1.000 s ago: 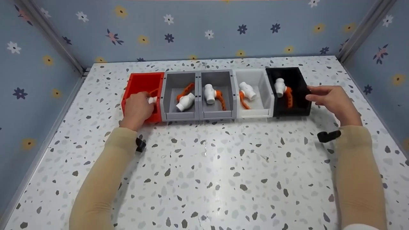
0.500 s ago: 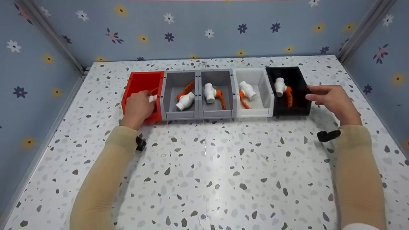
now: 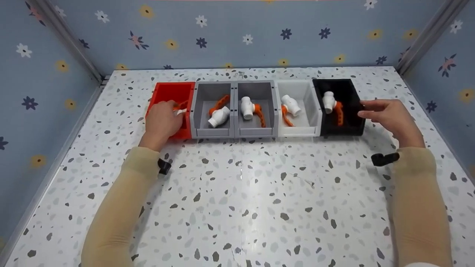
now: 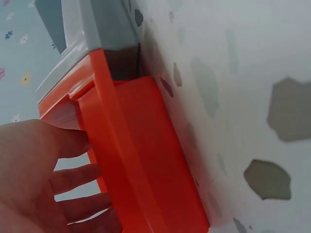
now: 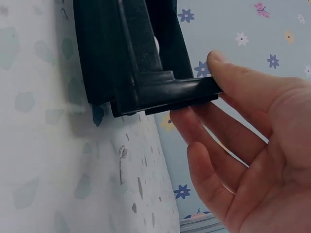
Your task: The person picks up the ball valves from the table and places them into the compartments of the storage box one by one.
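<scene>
My left hand [image 3: 163, 120] reaches over the front of the red bin [image 3: 174, 87] at the row's left end. It grips a white ball valve [image 3: 180, 111] with an orange lever inside; most of the valve and my fingertips are hidden. In the left wrist view, the thumb and fingers pass behind the red front edge. My right hand [image 3: 395, 116] pinches the side rim of the black bin [image 5: 170, 90] between thumb and fingers. In the black bin leans another white valve [image 3: 328, 102] with an orange lever.
Two grey bins [image 3: 213, 132] and a white bin [image 3: 298, 131] stand between the red and black ones, each holding one white valve with an orange lever. The speckled tabletop [image 3: 252, 193] extends in front. Flowered panels [image 3: 241, 22] enclose the back and sides.
In the red bin, the ball valve has tilted and shifted slightly beside my left fingers. My right hand keeps its place on the black bin. The head view has shifted a little.
</scene>
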A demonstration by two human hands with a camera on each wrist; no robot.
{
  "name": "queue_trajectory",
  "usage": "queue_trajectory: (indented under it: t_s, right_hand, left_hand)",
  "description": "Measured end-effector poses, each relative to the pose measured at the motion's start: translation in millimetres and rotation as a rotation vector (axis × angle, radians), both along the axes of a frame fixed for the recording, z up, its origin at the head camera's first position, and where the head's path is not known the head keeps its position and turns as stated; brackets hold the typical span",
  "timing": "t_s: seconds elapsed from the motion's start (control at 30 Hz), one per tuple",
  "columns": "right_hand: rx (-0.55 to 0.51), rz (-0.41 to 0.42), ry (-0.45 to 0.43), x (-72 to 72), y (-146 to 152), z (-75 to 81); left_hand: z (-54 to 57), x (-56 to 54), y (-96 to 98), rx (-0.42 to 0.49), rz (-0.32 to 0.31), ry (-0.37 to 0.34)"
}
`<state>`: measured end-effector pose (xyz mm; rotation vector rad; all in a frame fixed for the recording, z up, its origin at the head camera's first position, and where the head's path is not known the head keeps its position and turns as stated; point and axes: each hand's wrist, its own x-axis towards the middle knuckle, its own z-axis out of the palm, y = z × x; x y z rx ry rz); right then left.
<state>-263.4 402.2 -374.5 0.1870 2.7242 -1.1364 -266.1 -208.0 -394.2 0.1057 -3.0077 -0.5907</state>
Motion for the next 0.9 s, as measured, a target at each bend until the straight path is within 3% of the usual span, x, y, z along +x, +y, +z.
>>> queue_trajectory:
  t_s: [0.17, 0.37, 0.53, 0.7, 0.8, 0.9]
  right_hand:
    - [0.061, 0.041, 0.029, 0.9, -2, 6.0]
    - [0.125, 0.026, 0.101, 4.8, -9, 10.9]
    - [0.199, -0.029, 0.253, 9.6, -18, 14.6]
    - [0.206, -0.119, 0.374, 20.4, -37, 20.3]
    - [0.195, -0.114, 0.453, 28.0, -53, 23.3]
    - [0.184, -0.055, 0.55, 35.3, -71, 23.6]
  left_hand:
    - [2.7, 4.0, 1.4, -0.022, -0.015, 0.053]
    - [7.9, 13.3, 8.8, -0.013, -0.024, 0.133]
    - [15.2, 24.1, 21.2, -0.008, -0.056, 0.242]
    - [22.0, 38.1, 37.4, -0.006, -0.131, 0.313]
    - [24.3, 46.6, 47.9, -0.007, -0.177, 0.331]
    - [25.1, 54.4, 59.2, -0.015, -0.22, 0.334]
